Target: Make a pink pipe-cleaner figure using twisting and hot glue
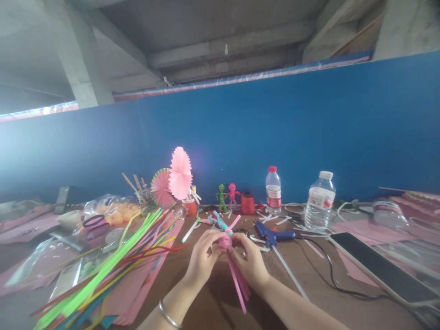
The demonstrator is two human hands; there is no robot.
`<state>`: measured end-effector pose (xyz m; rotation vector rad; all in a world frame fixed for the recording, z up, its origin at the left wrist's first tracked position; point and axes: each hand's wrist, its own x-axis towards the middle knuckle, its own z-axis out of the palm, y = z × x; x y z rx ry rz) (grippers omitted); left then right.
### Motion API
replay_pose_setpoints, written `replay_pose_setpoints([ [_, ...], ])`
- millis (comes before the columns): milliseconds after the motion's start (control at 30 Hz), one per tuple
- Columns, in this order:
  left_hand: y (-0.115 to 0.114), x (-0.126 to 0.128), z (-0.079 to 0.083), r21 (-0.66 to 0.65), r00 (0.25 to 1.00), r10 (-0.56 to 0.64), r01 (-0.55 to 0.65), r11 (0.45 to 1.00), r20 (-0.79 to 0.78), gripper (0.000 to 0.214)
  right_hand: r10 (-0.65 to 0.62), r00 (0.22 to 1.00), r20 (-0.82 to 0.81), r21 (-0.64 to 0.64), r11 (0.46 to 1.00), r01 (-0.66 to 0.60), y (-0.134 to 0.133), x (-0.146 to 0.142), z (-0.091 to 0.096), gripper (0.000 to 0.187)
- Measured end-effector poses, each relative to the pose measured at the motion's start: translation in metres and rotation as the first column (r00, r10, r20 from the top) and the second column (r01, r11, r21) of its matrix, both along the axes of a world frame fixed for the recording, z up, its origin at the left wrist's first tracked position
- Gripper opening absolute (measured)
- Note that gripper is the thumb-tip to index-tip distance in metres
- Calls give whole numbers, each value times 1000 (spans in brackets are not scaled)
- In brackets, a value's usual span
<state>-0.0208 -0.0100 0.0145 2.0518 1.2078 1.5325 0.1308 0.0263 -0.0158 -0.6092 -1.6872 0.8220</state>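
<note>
Over the middle of the table, my left hand (202, 256) and my right hand (250, 259) meet around a pink pipe cleaner figure (225, 241). Its coiled body is pinched between the fingertips of both hands. Long loose pink ends hang down toward me, and another end sticks up above the fingers. Just behind it lies a light blue pipe cleaner piece (217, 221), partly hidden. Against the wall stand a green figure (222, 198) and a pink figure (233, 195), both of twisted pipe cleaners.
Left lies a bundle of coloured pipe cleaners (113, 263) on pink paper. A blue glue gun (273, 233) with a black cord is to the right, near white paper strips. Beyond are two water bottles (273, 192), a red pot (247, 203), a pink paper fan (180, 173) and a phone (381, 268).
</note>
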Motion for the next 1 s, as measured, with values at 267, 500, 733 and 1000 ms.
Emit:
replay_pose_setpoints([
  [267,-1,3,-2,-40,994,72,-69,997,88,18,58,988,-140,-142,987,-78,-7,-11,2,14],
  [500,2,1,-8,-89,987,102,-91,992,126,14,63,975,-214,-190,976,-105,-6,-16,1,20],
  [733,1,2,-5,-98,984,106,-93,991,142,12,88,968,-236,-211,967,-140,-5,-13,2,19],
  [1000,5,2,-4,-170,976,67,-32,985,206,17,86,976,-200,-179,976,-123,-4,-8,8,17],
])
